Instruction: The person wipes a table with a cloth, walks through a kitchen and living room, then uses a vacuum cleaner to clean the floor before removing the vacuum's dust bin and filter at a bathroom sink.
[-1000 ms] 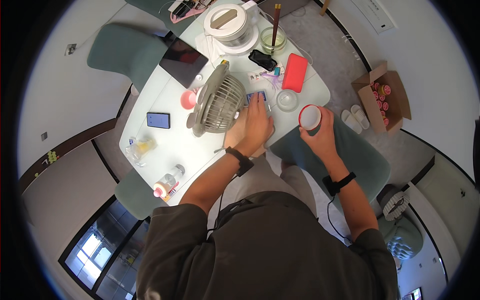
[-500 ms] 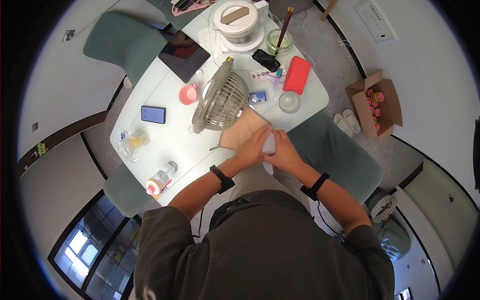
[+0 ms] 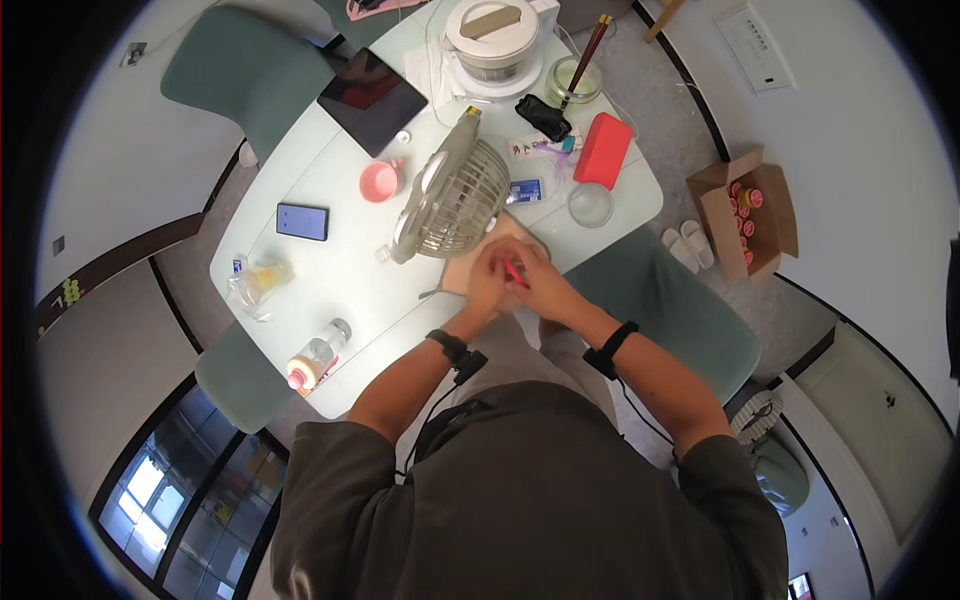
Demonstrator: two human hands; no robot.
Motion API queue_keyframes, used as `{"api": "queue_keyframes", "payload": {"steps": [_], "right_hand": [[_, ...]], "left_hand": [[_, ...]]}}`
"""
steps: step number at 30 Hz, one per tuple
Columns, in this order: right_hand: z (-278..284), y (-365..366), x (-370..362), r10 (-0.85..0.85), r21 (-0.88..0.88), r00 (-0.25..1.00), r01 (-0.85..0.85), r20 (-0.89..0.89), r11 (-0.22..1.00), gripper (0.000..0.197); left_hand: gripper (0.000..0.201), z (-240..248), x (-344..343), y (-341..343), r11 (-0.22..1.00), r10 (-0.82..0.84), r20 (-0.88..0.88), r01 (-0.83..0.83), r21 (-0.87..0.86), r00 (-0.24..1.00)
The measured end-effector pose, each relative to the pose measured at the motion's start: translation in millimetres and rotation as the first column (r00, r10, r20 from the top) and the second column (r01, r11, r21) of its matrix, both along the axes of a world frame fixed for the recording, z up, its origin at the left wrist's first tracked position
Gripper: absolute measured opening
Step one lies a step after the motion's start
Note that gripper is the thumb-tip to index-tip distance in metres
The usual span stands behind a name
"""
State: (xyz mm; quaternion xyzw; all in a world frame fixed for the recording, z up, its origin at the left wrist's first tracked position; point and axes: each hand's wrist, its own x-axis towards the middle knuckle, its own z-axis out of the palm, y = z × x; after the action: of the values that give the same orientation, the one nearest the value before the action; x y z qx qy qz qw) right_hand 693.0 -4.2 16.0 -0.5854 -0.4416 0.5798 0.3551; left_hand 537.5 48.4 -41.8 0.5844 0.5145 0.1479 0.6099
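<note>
Here, your left hand and right hand meet over the wooden board beside the fan, fingers closed around a small red-and-white lid-like piece — keep it low over the board, grip firm, wrists steady.

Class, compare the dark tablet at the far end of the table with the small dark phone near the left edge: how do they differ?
The dark tablet is clearly larger than the small dark phone. The tablet's screen looks black with a reddish sheen, while the phone's looks blue. The tablet lies at the table's far end beside a green chair; the phone lies nearer the left edge by a clear plastic bag. Both lie flat, untouched by either hand.
</note>
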Motion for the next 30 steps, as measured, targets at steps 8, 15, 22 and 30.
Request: {"api": "queue_keyframes", "payload": {"steps": [8,15,22,30], "right_hand": [[28.6,-2.6,4.3,0.074,0.195,0.883,-0.183,0.463,0.963,0.070],[57.5,32.8,94.5,-0.181,0.188,0.507,0.037,0.843,0.981,0.079],[58.7,51.8,104.1,-0.044,0.092,0.587,-0.051,0.808,0.994,0.082],[43.8,167.2,113.9,-0.116,0.331,0.680,-0.195,0.724,0.923,0.076]], "left_hand": [[0.036,3.2,-31.7,20.8,0.616,0.375,0.242,-0.046,-0.786,0.895],[0.028,-26.8,-47.8,15.2,0.925,0.086,0.069,-0.054,-0.377,0.994],[0.025,-29.7,-51.2,21.1,0.921,0.030,-0.007,-0.030,-0.389,1.000],[0.024,-32.4,-52.2,30.2,0.904,-0.040,-0.017,0.029,-0.426,0.999]]}}
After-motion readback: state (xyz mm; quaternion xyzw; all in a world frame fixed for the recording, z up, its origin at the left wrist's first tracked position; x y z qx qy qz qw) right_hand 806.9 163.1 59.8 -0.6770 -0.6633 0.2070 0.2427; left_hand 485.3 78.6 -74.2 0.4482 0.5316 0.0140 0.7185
